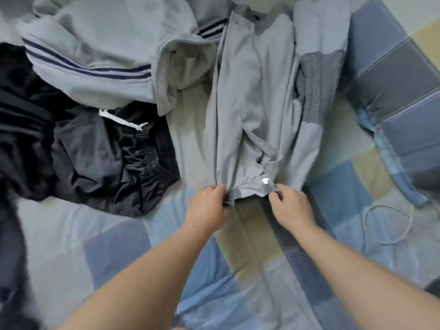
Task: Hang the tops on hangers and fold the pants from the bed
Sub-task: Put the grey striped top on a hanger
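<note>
Patchwork bedding [114,246] in blue, beige and grey covers the bed, and the laundry lies heaped across its far half. Directly in front of us a grey garment [250,103] stretches away lengthwise. Our left hand [207,202] and right hand [291,207] each pinch its near edge, fingers curled over a ribbed band [234,195], one on either side of a shiny heart-shaped stud [265,180]. We judge that holding the two ends of this band lets us pull the cloth flat and square before lifting or folding it.

To the left, black pants [107,158] with a white drawstring [123,120] lie crumpled, apart from our hands. Behind them a striped grey top [95,55] with navy bands sprawls toward the garment we hold and seems to touch it near the far end.

Whether our garment is a top or pants we cannot tell: its far end is cut off by the frame, and the folds hide its shape. A darker knit piece [319,86] shows at its right side, perhaps a sleeve or a separate item. No hanger is in view. A thin pale cord loop [388,225] lies on the sheet at right, its purpose unclear. Motion blur softens the edges.
</note>
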